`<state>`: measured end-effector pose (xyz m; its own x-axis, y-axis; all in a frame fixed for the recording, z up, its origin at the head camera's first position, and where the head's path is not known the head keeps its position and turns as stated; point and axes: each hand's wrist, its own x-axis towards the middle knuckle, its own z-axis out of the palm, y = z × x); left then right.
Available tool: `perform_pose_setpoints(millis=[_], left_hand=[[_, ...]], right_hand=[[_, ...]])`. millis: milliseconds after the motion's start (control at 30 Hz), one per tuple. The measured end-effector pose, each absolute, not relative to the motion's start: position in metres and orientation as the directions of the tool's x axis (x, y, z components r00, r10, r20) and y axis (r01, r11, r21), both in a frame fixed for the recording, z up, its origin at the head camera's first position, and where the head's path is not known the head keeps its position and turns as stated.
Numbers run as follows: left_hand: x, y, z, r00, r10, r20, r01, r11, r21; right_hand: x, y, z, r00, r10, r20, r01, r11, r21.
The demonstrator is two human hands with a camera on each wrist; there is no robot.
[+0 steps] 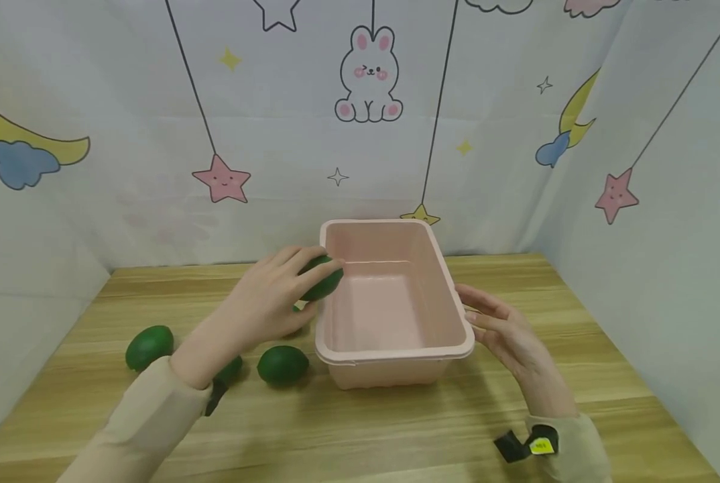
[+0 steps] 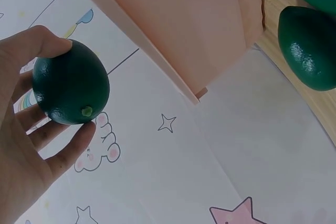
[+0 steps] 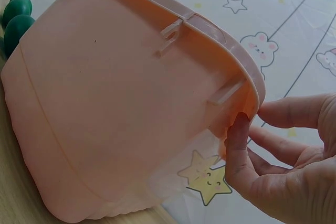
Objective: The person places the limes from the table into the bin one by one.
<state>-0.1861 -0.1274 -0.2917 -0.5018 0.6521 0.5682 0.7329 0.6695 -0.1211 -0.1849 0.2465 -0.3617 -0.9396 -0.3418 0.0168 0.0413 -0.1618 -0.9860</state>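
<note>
My left hand (image 1: 269, 288) holds a glossy dark green avocado (image 1: 322, 278) above the left rim of a pink plastic bin (image 1: 390, 353). In the left wrist view, thumb and fingers curve around this avocado, whose pale stem nub shows. My right hand (image 1: 507, 335) pinches the bin's right rim, thumb below its lip in the right wrist view. The bin's visible floor is bare. On the table, left of the bin, lie several more avocados: one close by (image 1: 283, 365), one farther left (image 1: 149, 347), others partly hidden by my left arm and hand.
The wood-grain table (image 1: 396, 429) ends at a white curtain (image 1: 275, 134) printed with stars, moons and a rabbit, at the back and sides. A black strap (image 1: 519, 446) with a yellow label sits at my right cuff.
</note>
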Motion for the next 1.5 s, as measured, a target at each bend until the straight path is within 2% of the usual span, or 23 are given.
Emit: perform_pose_setpoints(millis=[433, 800, 1267, 1500], left_hand=[[-0.206, -0.114, -0.283, -0.540, 0.687, 0.487, 0.748, 0.657, -0.096], [-0.216, -0.098, -0.270, -0.524, 0.725, 0.446, 0.777, 0.622, -0.098], [-0.239, -0.080, -0.256, -0.605, 0.730, 0.318, 0.769, 0.639, -0.002], [-0.250, -0.065, -0.251, -0.621, 0.749, 0.231, 0.772, 0.635, 0.014]], right_hand=[[-0.185, 0.245, -0.363, -0.936, -0.351, 0.031, 0.028, -0.161, -0.986], [-0.184, 0.247, -0.363, -0.939, -0.343, 0.035, 0.026, -0.171, -0.985], [-0.183, 0.247, -0.364, -0.935, -0.352, 0.044, 0.022, -0.181, -0.983], [-0.183, 0.248, -0.365, -0.938, -0.344, 0.039, 0.023, -0.174, -0.984]])
